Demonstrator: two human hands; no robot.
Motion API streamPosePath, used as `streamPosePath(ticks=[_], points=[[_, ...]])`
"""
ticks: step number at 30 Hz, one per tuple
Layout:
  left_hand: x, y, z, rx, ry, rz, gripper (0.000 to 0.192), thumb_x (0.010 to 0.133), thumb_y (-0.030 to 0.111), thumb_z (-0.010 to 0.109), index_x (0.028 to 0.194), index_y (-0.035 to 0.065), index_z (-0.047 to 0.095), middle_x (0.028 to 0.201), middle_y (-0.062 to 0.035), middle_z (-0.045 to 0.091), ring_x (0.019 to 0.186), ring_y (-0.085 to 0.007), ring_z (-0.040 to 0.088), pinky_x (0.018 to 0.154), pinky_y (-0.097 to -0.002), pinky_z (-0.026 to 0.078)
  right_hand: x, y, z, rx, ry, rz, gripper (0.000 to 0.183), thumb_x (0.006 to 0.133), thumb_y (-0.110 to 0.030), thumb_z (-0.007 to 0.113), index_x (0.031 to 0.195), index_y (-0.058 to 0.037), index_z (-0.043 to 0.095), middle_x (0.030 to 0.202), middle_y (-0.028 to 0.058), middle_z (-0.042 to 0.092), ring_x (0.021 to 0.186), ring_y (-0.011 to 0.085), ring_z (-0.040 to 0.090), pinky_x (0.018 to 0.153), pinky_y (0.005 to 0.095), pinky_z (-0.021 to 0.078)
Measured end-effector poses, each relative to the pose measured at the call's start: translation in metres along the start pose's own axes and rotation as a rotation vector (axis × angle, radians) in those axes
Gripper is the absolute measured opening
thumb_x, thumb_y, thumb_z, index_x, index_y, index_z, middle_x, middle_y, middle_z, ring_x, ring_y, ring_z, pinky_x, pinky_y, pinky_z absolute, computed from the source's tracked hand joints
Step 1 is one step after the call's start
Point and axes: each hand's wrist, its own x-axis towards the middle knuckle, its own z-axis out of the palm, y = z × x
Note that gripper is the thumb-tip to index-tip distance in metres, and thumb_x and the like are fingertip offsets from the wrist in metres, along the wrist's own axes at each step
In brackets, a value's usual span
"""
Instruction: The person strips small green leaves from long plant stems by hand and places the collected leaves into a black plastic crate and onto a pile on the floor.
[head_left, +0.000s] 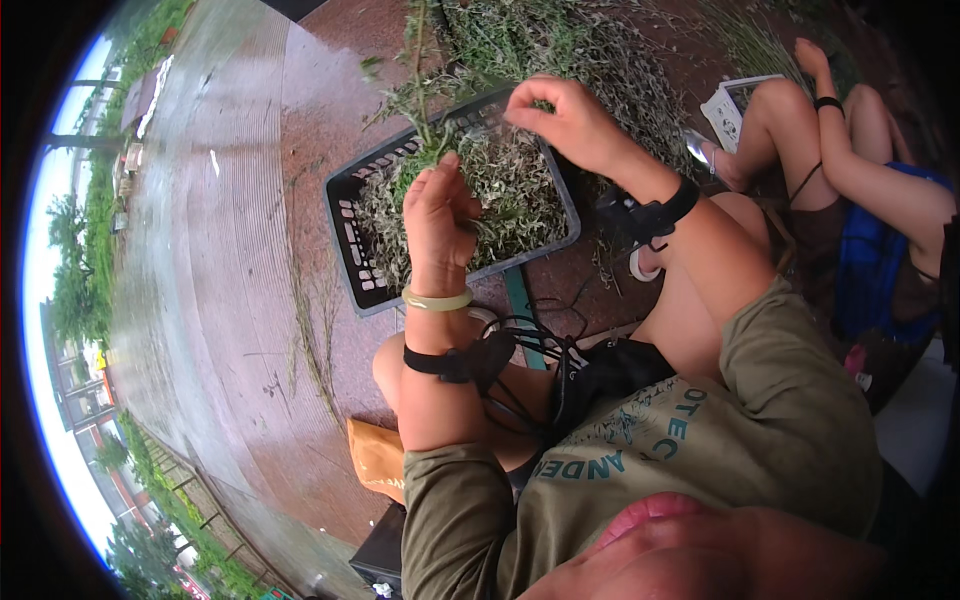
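Observation:
A leafy green plant stem (421, 82) is gripped in my left hand (442, 206), between thumb and fingers, and points away from me. My right hand (551, 112) is raised over the far right corner of a black plastic crate (450, 277), thumb and index finger curled towards each other; whether a small bit of leaf lies between them cannot be told. Picked leaves (517, 187), green and greyish, fill much of the crate below both hands.
A large heap of leafy stems (555, 45) lies beyond the crate. Bare stalks (311, 345) are on the floor at left. A co-worker's legs (784, 127) and a white basket (724, 116) are at right. An orange bag (375, 457) and black cables (525, 337) are near me.

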Motion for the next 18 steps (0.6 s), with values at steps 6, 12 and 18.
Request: streamPosePath(ticks=[6, 12, 18], points=[[0.001, -0.001, -0.001, -0.011, 0.022, -0.001, 0.03, 0.084, 0.017, 0.06, 0.062, 0.0182, 0.04, 0.053, 0.0095, 0.026, 0.043, -0.0041, 0.022, 0.042, -0.022, 0.019, -0.009, 0.006, 0.012, -0.032, -0.208, 0.138, 0.013, 0.078, -0.014, 0.063, 0.08, -0.0015, 0.066, 0.099, 0.0102, 0.063, 0.09, 0.019, 0.06, 0.077, 0.0301, 0.0457], [0.001, -0.002, 0.003, 0.009, 0.042, 0.009, 0.028, 0.083, 0.015, 0.06, 0.062, 0.0165, 0.041, 0.053, 0.0092, 0.027, 0.043, -0.0043, 0.022, 0.041, -0.0218, 0.019, -0.007, -0.005, 0.011, 0.045, 0.119, -0.207, 0.017, 0.072, -0.018, 0.066, 0.082, -0.0047, 0.064, 0.091, 0.0081, 0.062, 0.089, 0.0217, 0.057, 0.08, 0.0333, 0.0437], [0.003, -0.003, 0.004, 0.009, 0.019, 0.018, 0.027, 0.082, 0.014, 0.061, 0.062, 0.015, 0.042, 0.053, 0.0085, 0.029, 0.043, -0.0044, 0.024, 0.041, -0.022, 0.019, -0.008, -0.015, 0.012, 0.042, 0.042, -0.174, 0.014, 0.072, -0.016, 0.066, 0.08, -0.0045, 0.062, 0.087, 0.0066, 0.061, 0.087, 0.021, 0.056, 0.079, 0.0325, 0.0426]])
